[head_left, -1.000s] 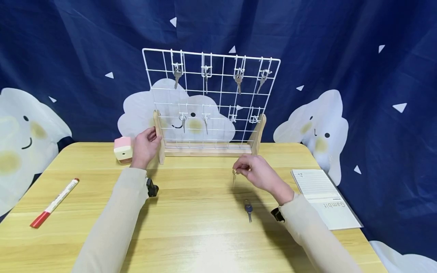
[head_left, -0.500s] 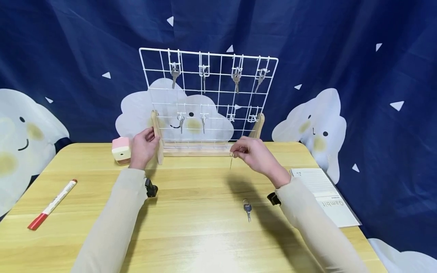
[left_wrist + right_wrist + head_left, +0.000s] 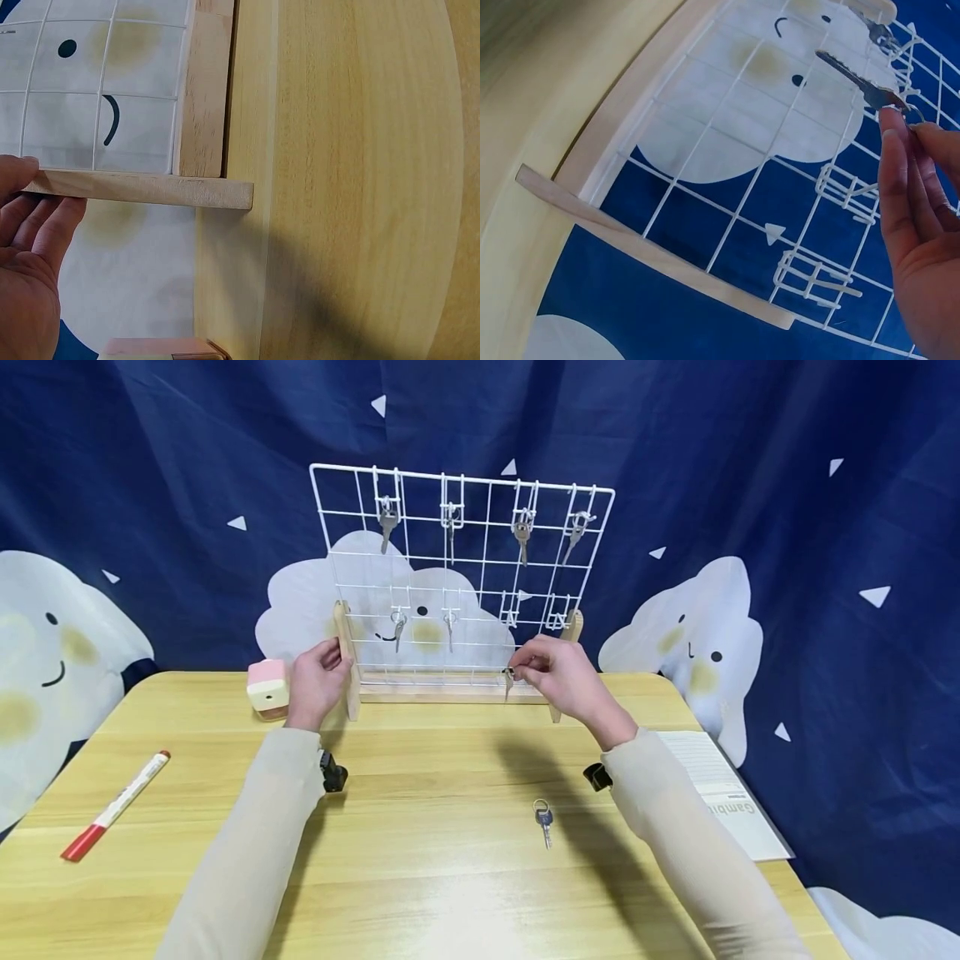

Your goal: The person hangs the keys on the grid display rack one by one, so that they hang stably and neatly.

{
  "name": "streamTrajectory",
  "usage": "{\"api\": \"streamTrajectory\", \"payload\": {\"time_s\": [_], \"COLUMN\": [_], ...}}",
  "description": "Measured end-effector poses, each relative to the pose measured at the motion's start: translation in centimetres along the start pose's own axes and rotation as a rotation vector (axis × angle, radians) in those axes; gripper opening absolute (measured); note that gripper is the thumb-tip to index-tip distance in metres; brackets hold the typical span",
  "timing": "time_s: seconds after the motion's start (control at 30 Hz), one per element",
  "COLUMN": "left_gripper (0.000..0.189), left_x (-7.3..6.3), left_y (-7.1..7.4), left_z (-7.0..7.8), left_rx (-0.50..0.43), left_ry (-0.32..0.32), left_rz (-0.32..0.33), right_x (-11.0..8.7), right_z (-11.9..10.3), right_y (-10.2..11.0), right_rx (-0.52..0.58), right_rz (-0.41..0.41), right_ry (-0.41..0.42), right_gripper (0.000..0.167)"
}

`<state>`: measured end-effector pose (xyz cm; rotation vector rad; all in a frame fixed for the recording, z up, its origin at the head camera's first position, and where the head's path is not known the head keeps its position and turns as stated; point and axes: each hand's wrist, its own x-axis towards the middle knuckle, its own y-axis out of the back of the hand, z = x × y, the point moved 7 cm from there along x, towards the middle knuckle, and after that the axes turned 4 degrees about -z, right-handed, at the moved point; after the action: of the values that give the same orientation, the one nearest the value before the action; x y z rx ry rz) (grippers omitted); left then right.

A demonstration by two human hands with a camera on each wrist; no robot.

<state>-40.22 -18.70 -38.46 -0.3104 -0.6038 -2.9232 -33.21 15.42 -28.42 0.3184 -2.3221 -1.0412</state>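
My right hand point(image 3: 566, 681) pinches a silver key point(image 3: 508, 686) by its ring, in front of the rack's lower right part. In the right wrist view the ring is between thumb and fingers, and the toothed blade point(image 3: 844, 70) points away from them. My left hand point(image 3: 317, 685) grips the left wooden upright point(image 3: 348, 660) of the white wire grid rack point(image 3: 100, 127), thumb on one side and fingers on the other. Several keys hang on the top-row hooks, such as a key point(image 3: 522, 535), and two on the lower left hooks. Two lower right hooks point(image 3: 810, 277) hold no key.
A dark-headed key point(image 3: 543, 818) with a ring lies on the wooden table point(image 3: 420, 852). A pink and white box-shaped thing point(image 3: 268, 687) stands left of the rack. A red-capped marker point(image 3: 116, 806) lies at left, a notepad point(image 3: 738, 822) at right. Behind hangs a blue curtain point(image 3: 675, 443).
My right hand has risen with the key from low over the table, forward to the rack's lower part. My left hand keeps its grip on the upright.
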Motion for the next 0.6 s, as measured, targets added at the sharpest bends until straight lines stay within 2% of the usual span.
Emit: {"api": "streamTrajectory", "payload": {"time_s": [0.23, 0.43, 0.6], "left_gripper": [0.047, 0.048, 0.048], "left_x": [0.1, 0.2, 0.0], "left_y": [-0.1, 0.0, 0.0], "left_z": [-0.1, -0.1, -0.2], "left_rx": [0.011, 0.015, 0.017], "left_ry": [0.012, 0.005, 0.008], "left_rz": [-0.014, -0.014, -0.012], "right_x": [0.4, 1.0, 1.4], "right_z": [0.8, 1.0, 0.8], "right_y": [1.1, 1.7, 2.1], "right_rx": [-0.027, 0.009, 0.04], "right_rz": [0.047, 0.087, 0.162], "right_ry": [-0.037, -0.067, -0.027], "right_gripper": [0.009, 0.007, 0.009]}}
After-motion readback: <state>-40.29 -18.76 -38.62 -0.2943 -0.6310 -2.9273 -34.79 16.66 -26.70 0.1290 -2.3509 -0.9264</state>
